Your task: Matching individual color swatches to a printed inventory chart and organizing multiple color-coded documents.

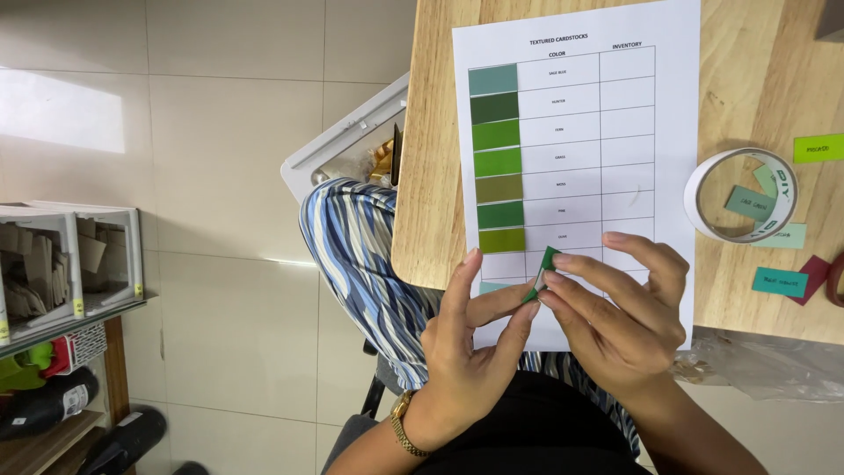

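Head view, hands: left hand (466,352) and right hand (615,308) pinch green card strip (542,271) together.
Tape roll (743,195): rings teal label (749,203), far right on bench (765,62).
Chart sheet (576,167): under hands.

Desk (756,79): light wood, smooth, faint sheen. Chart sheet (633,105): matt white paper with matt green card swatches (498,163). Green strip (542,268) in both hands: matt card. Tape roll (743,195): glossy white. Floor (229,176): glossy tile. Trousers (360,255): striped cloth. Watch (404,424): shiny gold metal.
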